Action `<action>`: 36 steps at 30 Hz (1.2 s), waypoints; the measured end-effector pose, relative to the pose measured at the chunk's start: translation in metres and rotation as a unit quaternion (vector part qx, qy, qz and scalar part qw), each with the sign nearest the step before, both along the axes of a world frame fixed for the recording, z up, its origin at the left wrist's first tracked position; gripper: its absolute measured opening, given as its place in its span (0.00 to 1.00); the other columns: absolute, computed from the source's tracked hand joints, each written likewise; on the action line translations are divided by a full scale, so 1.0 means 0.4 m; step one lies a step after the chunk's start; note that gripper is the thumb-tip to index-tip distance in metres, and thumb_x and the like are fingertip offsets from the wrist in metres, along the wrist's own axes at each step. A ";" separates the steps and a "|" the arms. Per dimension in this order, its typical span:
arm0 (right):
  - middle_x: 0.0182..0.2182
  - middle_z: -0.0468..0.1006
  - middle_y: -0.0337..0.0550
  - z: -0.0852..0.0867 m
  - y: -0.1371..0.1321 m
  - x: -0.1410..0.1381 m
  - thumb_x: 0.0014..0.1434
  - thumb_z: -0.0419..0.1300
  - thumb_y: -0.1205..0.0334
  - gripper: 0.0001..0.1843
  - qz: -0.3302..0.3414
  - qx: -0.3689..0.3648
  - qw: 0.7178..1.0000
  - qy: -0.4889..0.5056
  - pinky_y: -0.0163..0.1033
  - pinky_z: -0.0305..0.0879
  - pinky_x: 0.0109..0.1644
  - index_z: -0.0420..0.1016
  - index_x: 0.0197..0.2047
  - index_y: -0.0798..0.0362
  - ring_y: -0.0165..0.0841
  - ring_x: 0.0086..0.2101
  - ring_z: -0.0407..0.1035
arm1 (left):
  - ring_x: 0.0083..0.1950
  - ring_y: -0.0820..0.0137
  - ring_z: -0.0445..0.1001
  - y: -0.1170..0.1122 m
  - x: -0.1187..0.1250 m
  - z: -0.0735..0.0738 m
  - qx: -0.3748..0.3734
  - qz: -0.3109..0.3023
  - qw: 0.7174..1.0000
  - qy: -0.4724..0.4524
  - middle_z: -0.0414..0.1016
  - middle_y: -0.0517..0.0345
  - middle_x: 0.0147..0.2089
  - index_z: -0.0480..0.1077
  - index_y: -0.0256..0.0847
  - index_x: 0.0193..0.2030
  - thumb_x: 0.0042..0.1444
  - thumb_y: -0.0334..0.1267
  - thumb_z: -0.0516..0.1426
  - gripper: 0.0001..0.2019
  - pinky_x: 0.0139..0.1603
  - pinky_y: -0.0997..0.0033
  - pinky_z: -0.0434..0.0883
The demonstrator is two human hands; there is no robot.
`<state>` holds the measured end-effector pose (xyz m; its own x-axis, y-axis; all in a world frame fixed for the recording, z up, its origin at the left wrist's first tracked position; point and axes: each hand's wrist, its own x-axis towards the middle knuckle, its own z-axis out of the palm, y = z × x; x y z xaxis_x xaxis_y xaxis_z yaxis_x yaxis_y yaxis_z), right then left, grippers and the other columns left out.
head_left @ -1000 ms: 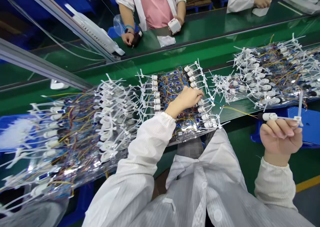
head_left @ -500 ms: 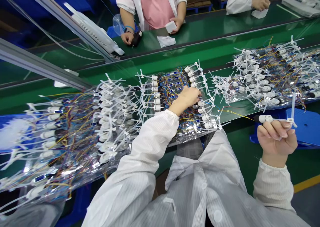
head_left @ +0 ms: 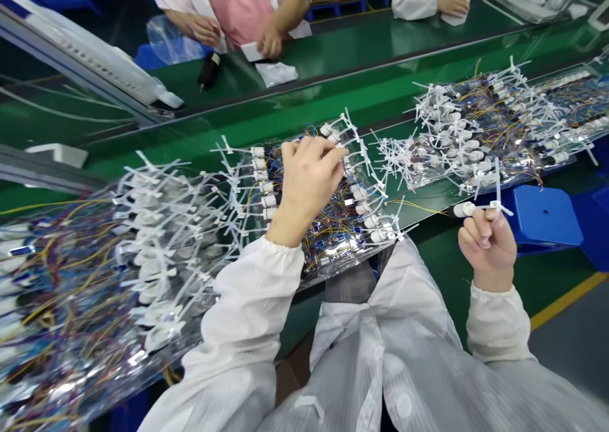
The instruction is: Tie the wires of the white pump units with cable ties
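Observation:
My right hand (head_left: 490, 245) is held off to the right, past the bench edge, its fingers pinched on a small white-and-black cylindrical part (head_left: 464, 209). A white cable tie (head_left: 497, 181) stands up from this part, and thin yellow and red wires trail left from it. Over the middle bundle of wired parts (head_left: 333, 232) is my left hand (head_left: 311, 175), with bent fingers close to the right row of white cylinders (head_left: 364, 207). The back of the hand hides whatever those fingers may pinch. Similar cylinders line the bundle's left side, also with cable ties.
A larger wired bundle (head_left: 157, 254) lies to the left, and another (head_left: 495, 127) to the right. Below the bench is a blue stool (head_left: 547, 216). Two co-workers are across the green line, one near a black tool (head_left: 209, 70) and a white pouch (head_left: 276, 73).
The view has shifted right. My left hand has moved up and back over the middle bundle. My right hand still holds the cylindrical part. The co-worker opposite has let go of the black tool.

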<state>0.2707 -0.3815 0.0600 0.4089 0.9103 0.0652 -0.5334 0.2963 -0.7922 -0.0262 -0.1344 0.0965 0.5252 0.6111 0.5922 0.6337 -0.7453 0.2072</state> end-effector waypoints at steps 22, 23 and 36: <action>0.19 0.52 0.31 -0.015 -0.018 0.083 0.51 0.79 0.49 0.15 -0.084 -0.024 0.996 -0.012 0.36 0.35 0.17 0.81 0.33 0.44 0.25 0.20 0.36 | 0.48 0.63 0.84 0.004 -0.024 -0.105 -0.223 -0.080 0.971 -0.034 0.87 0.52 0.48 0.82 0.43 0.48 0.65 0.31 0.66 0.07 0.58 0.57 0.80; 0.20 0.51 0.31 -0.015 -0.020 0.085 0.50 0.79 0.48 0.15 -0.091 -0.028 0.995 -0.012 0.36 0.34 0.17 0.81 0.33 0.44 0.25 0.20 0.36 | 0.47 0.64 0.84 0.005 -0.022 -0.113 -0.229 -0.080 0.969 -0.046 0.87 0.53 0.47 0.82 0.43 0.47 0.65 0.31 0.66 0.06 0.57 0.58 0.80; 0.21 0.42 0.29 -0.009 -0.039 0.090 0.47 0.79 0.47 0.19 -0.124 -0.032 0.992 -0.016 0.39 0.29 0.18 0.76 0.32 0.44 0.25 0.21 0.32 | 0.46 0.66 0.84 0.001 -0.012 -0.149 -0.329 -0.085 0.923 -0.180 0.88 0.45 0.57 0.77 0.39 0.41 0.59 0.29 0.64 0.05 0.47 0.62 0.81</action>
